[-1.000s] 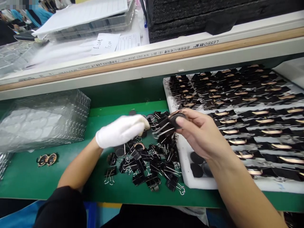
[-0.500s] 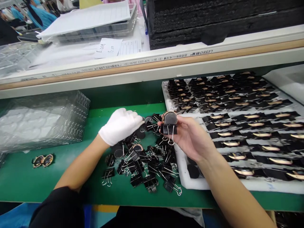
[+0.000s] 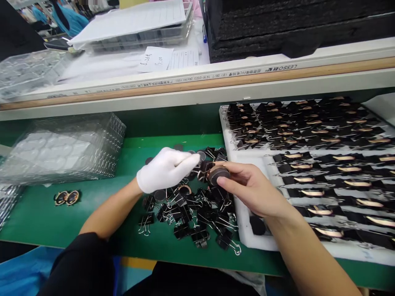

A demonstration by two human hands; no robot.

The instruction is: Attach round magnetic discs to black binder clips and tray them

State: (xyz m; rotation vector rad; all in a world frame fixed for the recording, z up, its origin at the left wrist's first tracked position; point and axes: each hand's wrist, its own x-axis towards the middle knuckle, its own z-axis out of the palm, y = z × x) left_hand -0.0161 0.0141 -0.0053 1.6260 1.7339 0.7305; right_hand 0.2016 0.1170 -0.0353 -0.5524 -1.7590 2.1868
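My left hand point(image 3: 166, 169) wears a white glove and reaches rightward over a heap of black binder clips point(image 3: 191, 213) on the green mat, its fingertips pinched beside a clip. My bare right hand point(image 3: 251, 189) pinches a round black disc with a copper coil point(image 3: 218, 173), which has a black binder clip on it. Both hands meet above the heap. What the gloved fingertips grip is hidden among the clips.
A white foam tray point(image 3: 243, 224) on the right holds rows of clipped coils point(image 3: 324, 139) and a few loose black discs. A stack of clear plastic trays point(image 3: 61, 150) stands at the left. A pair of coils point(image 3: 67, 197) lies on the green mat point(image 3: 46, 218). A shelf runs above.
My right hand has lowered the clipped coil from upright to tilted flat, toward the heap. My gloved left hand has reached right until it meets that coil.
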